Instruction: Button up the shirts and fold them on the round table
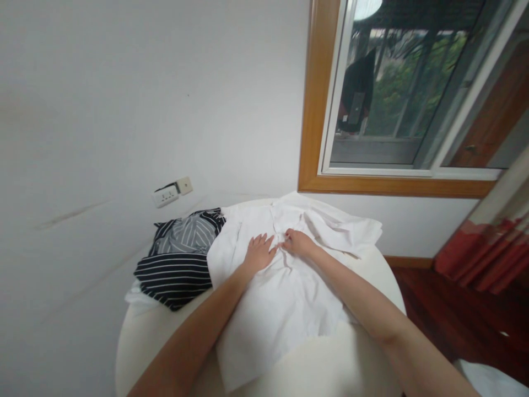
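Observation:
A white shirt [264, 309] lies spread over the table, with a sleeve reaching out to the right and creases gathered around its middle. On its left half rests my left hand [259, 252], palm down with the fingers apart, its thumb close to the centre line. My right hand [298, 242] is closed, the fingertips pinching the fabric at that centre line, a short way from the left thumb. The exact bit of cloth between the right fingers is too small to make out.
Black-and-white striped clothes [177, 275] are piled at the table's left, beside the wall. The round white table [136, 353] stands against that wall, below a power socket [166, 196]. A wood-framed window [309, 138] and a red-and-cream curtain [479, 248] are at the right.

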Motion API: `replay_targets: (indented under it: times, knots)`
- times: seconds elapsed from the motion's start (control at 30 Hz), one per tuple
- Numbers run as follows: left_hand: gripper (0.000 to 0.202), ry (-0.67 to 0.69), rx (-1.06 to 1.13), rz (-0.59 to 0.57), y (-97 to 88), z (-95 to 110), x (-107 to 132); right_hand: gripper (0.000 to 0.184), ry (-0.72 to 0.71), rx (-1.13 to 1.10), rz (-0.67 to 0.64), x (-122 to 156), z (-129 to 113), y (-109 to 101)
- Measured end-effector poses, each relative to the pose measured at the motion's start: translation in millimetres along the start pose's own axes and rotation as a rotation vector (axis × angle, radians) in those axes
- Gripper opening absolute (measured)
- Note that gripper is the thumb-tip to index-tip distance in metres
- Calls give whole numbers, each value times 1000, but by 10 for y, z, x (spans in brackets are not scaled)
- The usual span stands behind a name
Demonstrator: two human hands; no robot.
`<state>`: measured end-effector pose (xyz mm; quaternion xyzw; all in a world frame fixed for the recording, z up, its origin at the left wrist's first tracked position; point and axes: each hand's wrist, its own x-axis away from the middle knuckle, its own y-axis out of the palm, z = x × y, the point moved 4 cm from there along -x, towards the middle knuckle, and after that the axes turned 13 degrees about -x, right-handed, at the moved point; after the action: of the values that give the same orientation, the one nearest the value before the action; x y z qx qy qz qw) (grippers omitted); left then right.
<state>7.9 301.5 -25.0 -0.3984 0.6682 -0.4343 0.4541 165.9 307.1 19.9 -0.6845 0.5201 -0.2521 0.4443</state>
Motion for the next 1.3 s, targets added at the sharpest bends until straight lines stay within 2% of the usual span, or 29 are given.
replay_targets:
  times: [0.13,0.33,0.5,0.73,0.93,1.07,1.23,1.3]
  knots:
    - [61,49,34,-13,-71,-12,133,57,17,-10,62,195,-25,56]
    - [48,90,49,-20,-136,15,308,37,-25,106,134,416,-133,222]
    - [45,91,54,19,-139,28,318,28,4,114,190,399,-166,221]
    - [47,118,23,13,-120,52,267,16,21,129,327,334,-194,188]
    - [46,159,30,41,-143,90,254,20,-39,7,422,309,-171,169]
    - [42,162,55,27,-140,67,230,23,-119,27,335,303,-166,198]
    - [38,74,137,156,-217,-57,199,35,-141,17,225,346,-40,289]
    - [42,88,143,174,-207,-60,213,37,-168,8,177,366,-6,355]
